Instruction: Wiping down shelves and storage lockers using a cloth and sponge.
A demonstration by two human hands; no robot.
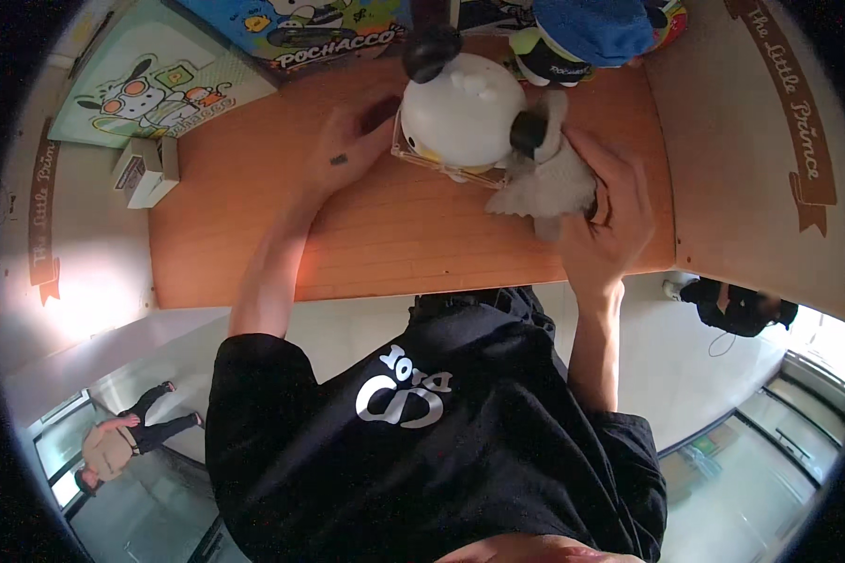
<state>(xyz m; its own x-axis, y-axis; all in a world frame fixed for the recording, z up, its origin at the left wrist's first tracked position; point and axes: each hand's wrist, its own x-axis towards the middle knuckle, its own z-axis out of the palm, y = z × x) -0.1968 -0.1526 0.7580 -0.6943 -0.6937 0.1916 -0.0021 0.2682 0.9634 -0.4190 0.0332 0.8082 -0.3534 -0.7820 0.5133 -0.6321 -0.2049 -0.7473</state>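
Two bare hands frame a white plush dog (462,117) with black ears on the orange shelf (385,235). Its round head faces up toward the camera, the long axis running upright. The left hand (347,150) lies open against its side; the right hand (610,220) curls loosely around a grey plush piece (545,188) just beside it.

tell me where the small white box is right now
In the head view the small white box lies at the orange shelf's left edge, left of the left hand, below a cartoon-dog poster.
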